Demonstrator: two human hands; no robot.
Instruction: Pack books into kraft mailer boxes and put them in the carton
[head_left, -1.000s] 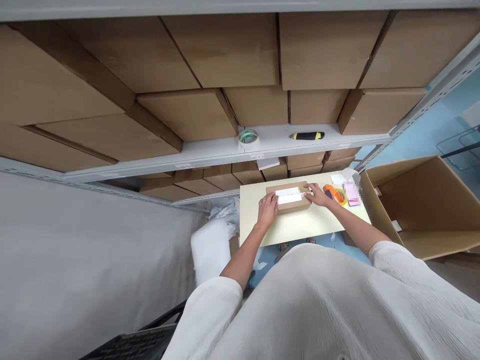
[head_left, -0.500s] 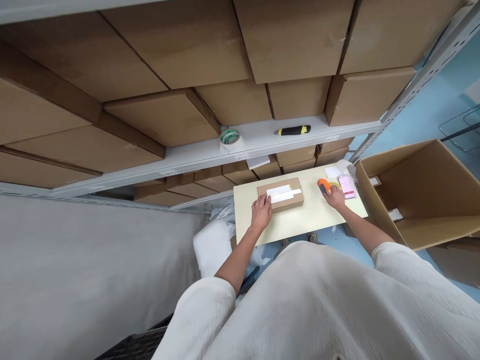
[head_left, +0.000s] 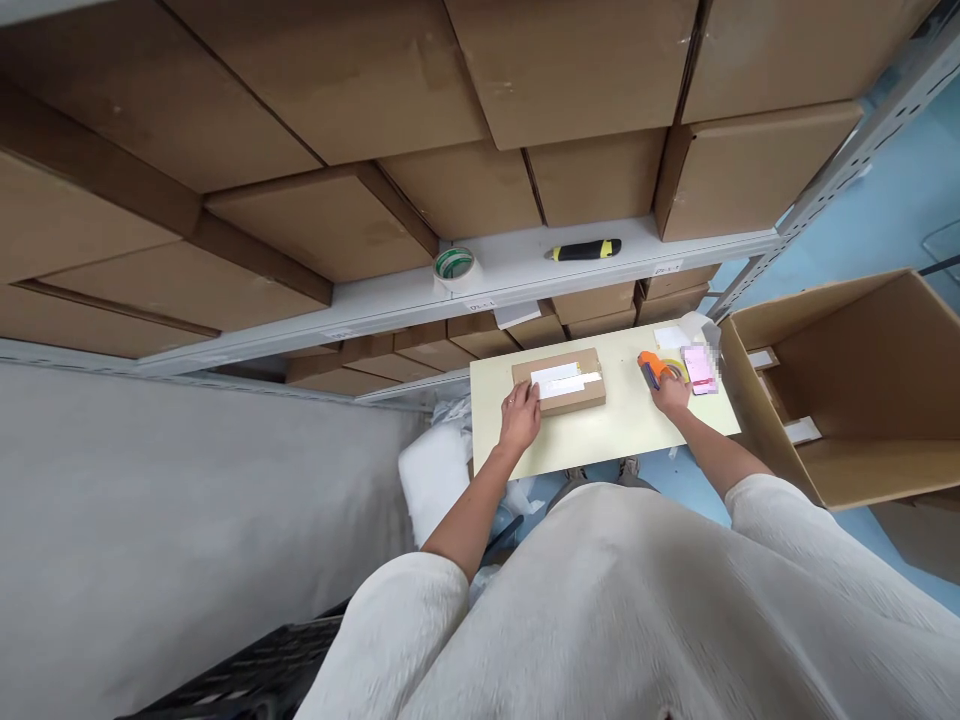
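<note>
A small cardboard box (head_left: 570,400) lies on the pale yellow tabletop (head_left: 622,428), with a white label (head_left: 556,380) and a strip of tape on its top face. My left hand (head_left: 520,412) rests on the box's near left corner, fingers laid over the edge of the label. My right hand (head_left: 670,392) is closed around an orange tape dispenser (head_left: 651,366), held over the table's right half, apart from the box. A yellowish tape roll shows beside the fingers. Part of the dispenser's handle is hidden by the hand.
Beside my right hand lies a pink-screened phone (head_left: 699,368), with white paper (head_left: 671,338) behind it. A large open carton (head_left: 847,390) stands at the right. On the shelf (head_left: 517,262) are a tape roll (head_left: 454,265), a utility knife (head_left: 585,250) and several cardboard boxes. White foam (head_left: 433,476) lies left of the table.
The view has shifted slightly. My left hand stays on the box, and my right hand still holds the tape dispenser over about the same spot, tilted a little differently.
</note>
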